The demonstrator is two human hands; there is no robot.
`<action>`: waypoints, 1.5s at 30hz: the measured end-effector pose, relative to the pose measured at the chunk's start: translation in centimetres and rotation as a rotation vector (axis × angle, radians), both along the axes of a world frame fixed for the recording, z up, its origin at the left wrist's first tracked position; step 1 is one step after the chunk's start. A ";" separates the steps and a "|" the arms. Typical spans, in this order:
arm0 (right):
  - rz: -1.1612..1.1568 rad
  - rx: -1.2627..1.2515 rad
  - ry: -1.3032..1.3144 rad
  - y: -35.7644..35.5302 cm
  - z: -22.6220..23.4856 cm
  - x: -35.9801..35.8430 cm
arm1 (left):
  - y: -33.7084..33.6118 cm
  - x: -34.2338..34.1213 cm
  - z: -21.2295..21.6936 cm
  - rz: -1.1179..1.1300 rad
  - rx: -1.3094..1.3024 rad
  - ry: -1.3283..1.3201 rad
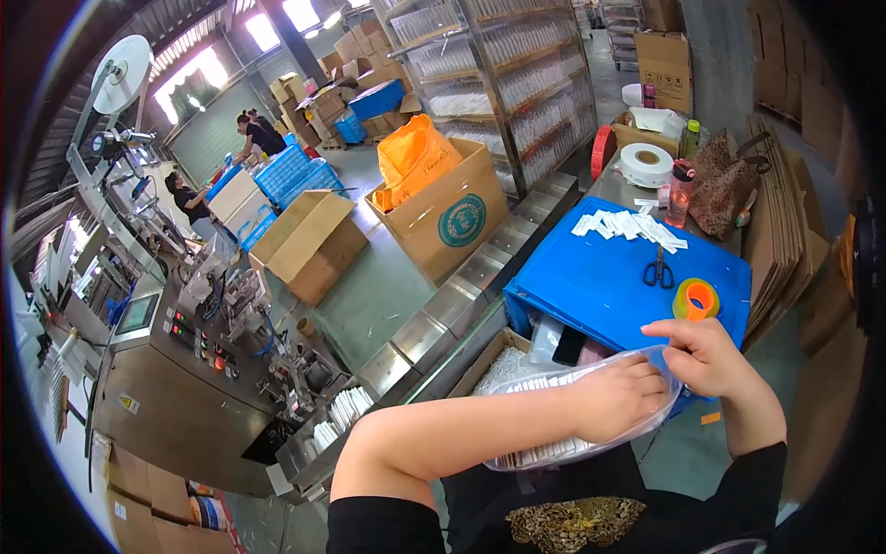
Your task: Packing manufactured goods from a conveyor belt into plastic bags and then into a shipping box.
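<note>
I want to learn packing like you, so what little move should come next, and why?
Perhaps the right hand should lift the edge of the clear bag a little. It is right at that edge, and the left hand is over the bag, where white packets lie.

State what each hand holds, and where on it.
Right hand: the clear bag, apparently by its rim. Left hand: at the bag's mouth; whether it grips anything cannot be told.
</note>
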State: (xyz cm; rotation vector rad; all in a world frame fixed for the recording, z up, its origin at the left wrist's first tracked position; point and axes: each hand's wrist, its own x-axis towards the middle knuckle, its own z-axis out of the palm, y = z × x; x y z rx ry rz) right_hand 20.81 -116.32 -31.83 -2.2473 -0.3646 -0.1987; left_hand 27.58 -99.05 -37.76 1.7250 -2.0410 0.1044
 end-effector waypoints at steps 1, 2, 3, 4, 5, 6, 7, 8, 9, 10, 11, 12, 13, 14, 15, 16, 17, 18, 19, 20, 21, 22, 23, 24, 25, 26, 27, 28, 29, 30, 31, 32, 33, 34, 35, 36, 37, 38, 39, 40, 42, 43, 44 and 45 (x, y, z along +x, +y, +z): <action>0.003 -0.001 0.002 0.0 -0.1 0.0 | 0.2 0.1 -0.2 -0.022 0.015 0.010; 0.014 0.009 -0.012 0.1 -0.3 0.0 | 0.3 0.2 -0.3 -0.018 0.014 0.012; 0.026 0.019 -0.025 0.1 -0.5 0.0 | 0.4 0.2 -0.4 -0.021 0.019 0.032; 0.030 0.019 -0.021 0.1 -0.6 0.1 | 0.5 0.2 -0.6 -0.024 0.025 0.052; 0.037 0.029 -0.055 0.1 -0.7 0.2 | 0.6 0.1 -0.8 -0.019 0.025 0.055; 0.042 0.041 -0.090 0.1 -0.9 0.4 | 0.7 0.3 -1.0 -0.023 0.035 0.086; 0.046 0.043 -0.090 0.2 -1.0 0.6 | 0.8 0.4 -1.2 -0.027 0.046 0.117; 0.053 0.048 -0.089 0.2 -1.2 0.8 | 0.9 0.4 -1.5 -0.024 0.048 0.117; 0.061 0.052 -0.088 0.3 -1.3 0.9 | 0.9 0.3 -1.8 -0.009 -0.032 0.087; 0.062 0.053 -0.088 0.2 -1.3 1.1 | 0.9 0.3 -2.0 0.006 -0.113 0.057; 0.073 0.031 -0.116 0.2 -1.3 1.2 | 1.0 0.4 -2.2 0.006 -0.112 0.057; 0.083 0.008 -0.145 0.2 -1.3 1.2 | 1.0 0.4 -2.3 -0.003 -0.129 0.069; 0.081 0.008 -0.145 0.2 -1.1 1.1 | 1.0 0.4 -2.3 -0.014 -0.146 0.080; 0.077 -0.013 -0.114 0.2 -0.7 0.9 | 1.0 0.3 -2.3 -0.016 -0.146 0.080; 0.076 -0.032 -0.083 0.2 -0.5 0.9 | 1.1 0.3 -2.2 -0.020 -0.141 0.078; 0.076 -0.030 -0.083 0.3 -0.4 0.9 | 1.2 0.3 -2.2 -0.025 -0.137 0.076; 0.075 -0.035 -0.079 0.4 -0.4 0.9 | 1.2 0.4 -2.3 -0.024 -0.135 0.076; 0.070 -0.042 -0.074 0.4 -0.3 0.9 | 1.1 0.3 -2.5 -0.028 -0.122 0.085; 0.068 -0.042 -0.074 0.4 -0.3 1.0 | 1.0 0.4 -2.6 -0.032 -0.110 0.094; 0.072 -0.048 -0.083 0.4 -0.4 1.0 | 1.1 0.5 -2.6 -0.033 -0.110 0.095; 0.078 -0.055 -0.093 0.3 -0.4 1.1 | 1.0 0.6 -2.5 -0.044 -0.094 0.104; 0.078 -0.056 -0.093 0.2 -0.5 1.2 | 1.0 0.7 -2.4 -0.055 -0.078 0.113; 0.090 -0.070 -0.115 0.1 -0.7 1.3 | 1.0 0.8 -2.4 -0.054 -0.079 0.113; 0.098 -0.085 -0.135 0.1 -0.8 1.3 | 1.1 1.0 -2.5 -0.073 -0.038 0.120; 0.096 -0.087 -0.133 0.1 -0.8 1.4 | 1.2 1.1 -2.7 -0.091 0.003 0.126; 0.089 -0.093 -0.133 0.2 -0.9 1.4 | 1.1 1.1 -2.7 -0.094 0.002 0.127; 0.089 -0.097 -0.134 0.3 -1.0 1.5 | 1.0 1.2 -2.8 -0.069 0.029 0.135; 0.093 -0.097 -0.134 0.4 -1.1 1.7 | 1.0 1.3 -2.8 -0.045 0.056 0.142; 0.085 -0.105 -0.167 0.5 -1.3 1.8 | 1.0 1.4 -2.8 -0.041 0.056 0.141; 0.071 -0.116 -0.202 0.5 -1.2 1.8 | 1.0 1.6 -2.7 -0.037 0.038 0.139; 0.069 -0.119 -0.206 0.5 -1.1 1.8 | 1.0 1.7 -2.5 -0.034 0.019 0.137; 0.058 -0.106 -0.206 0.6 -0.9 1.6 | 1.0 1.7 -2.2 -0.037 0.016 0.132; 0.044 -0.095 -0.208 0.5 -0.8 1.6 | 0.9 1.8 -1.9 -0.060 -0.009 0.118; 0.038 -0.100 -0.213 0.5 -0.8 1.6 | 0.8 1.9 -1.5 -0.085 -0.035 0.103; 0.026 -0.080 -0.206 0.4 -0.7 1.5 | 0.7 1.9 -1.1 -0.092 -0.040 0.098; 0.019 -0.058 -0.196 0.3 -0.7 1.4 | 0.7 1.7 -0.8 -0.082 -0.060 0.093; 0.018 -0.064 -0.197 0.3 -0.6 1.2 | 0.6 1.6 -0.4 -0.072 -0.080 0.088; 0.010 -0.063 -0.190 0.3 -0.5 1.1 | 0.6 1.5 0.0 -0.074 -0.087 0.087; 0.002 -0.061 -0.179 0.2 -0.4 0.9 | 0.4 1.3 0.4 -0.052 -0.069 0.124; 0.002 -0.068 -0.178 0.2 -0.3 0.6 | 0.4 1.1 0.9 -0.030 -0.052 0.160; -0.036 -0.080 -0.167 0.2 -0.3 0.3 | 0.5 1.1 2.1 -0.013 -0.061 0.188; -0.037 -0.086 -0.167 0.1 0.0 0.1 | 0.8 1.1 2.7 0.006 -0.063 0.214; -0.045 -0.119 -0.137 0.1 0.2 -0.1 | 1.2 1.0 3.3 0.007 -0.067 0.213; -0.060 -0.151 -0.106 0.0 0.5 -0.4 | 1.6 0.9 4.1 -0.011 -0.059 0.163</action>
